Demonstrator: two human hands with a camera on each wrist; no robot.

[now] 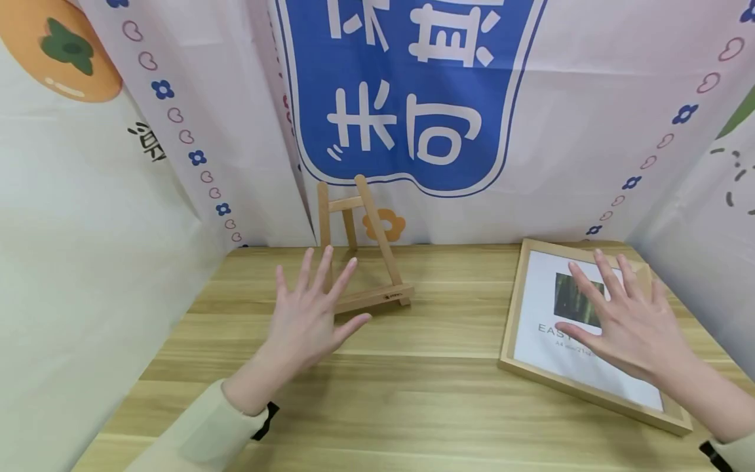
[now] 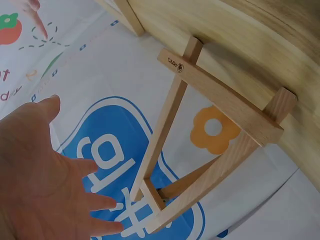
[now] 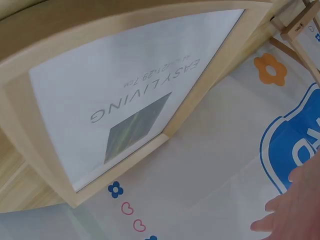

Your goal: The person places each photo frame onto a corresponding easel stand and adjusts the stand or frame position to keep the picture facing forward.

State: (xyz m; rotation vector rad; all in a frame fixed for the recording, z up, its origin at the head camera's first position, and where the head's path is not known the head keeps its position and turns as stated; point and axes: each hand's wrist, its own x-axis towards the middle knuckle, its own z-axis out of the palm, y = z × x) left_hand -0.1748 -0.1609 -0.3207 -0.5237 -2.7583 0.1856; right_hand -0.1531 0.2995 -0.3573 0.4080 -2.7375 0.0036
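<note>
A small wooden easel [image 1: 386, 242] stands on the table at its back left, a ledge across its lower front. My left hand [image 1: 307, 314] hovers before it with fingers spread, overlapping its left leg in the head view. In the left wrist view the easel [image 2: 220, 97] is apart from the open palm [image 2: 35, 170]. A light wooden picture frame [image 1: 512, 314] lies at the right, holding a white sheet with a dark picture and lettering. Over it is my right hand [image 1: 634, 328], fingers fanned out and gripping nothing. The right wrist view shows the frame [image 3: 190, 107] close up.
The wood-grain table [image 1: 436, 393] runs back to a white printed cloth [image 1: 578, 164] with a blue sign pattern. More cloth [image 1: 100, 262] hangs along the left side, and another panel [image 1: 702, 203] closes off the right. Black straps circle both wrists.
</note>
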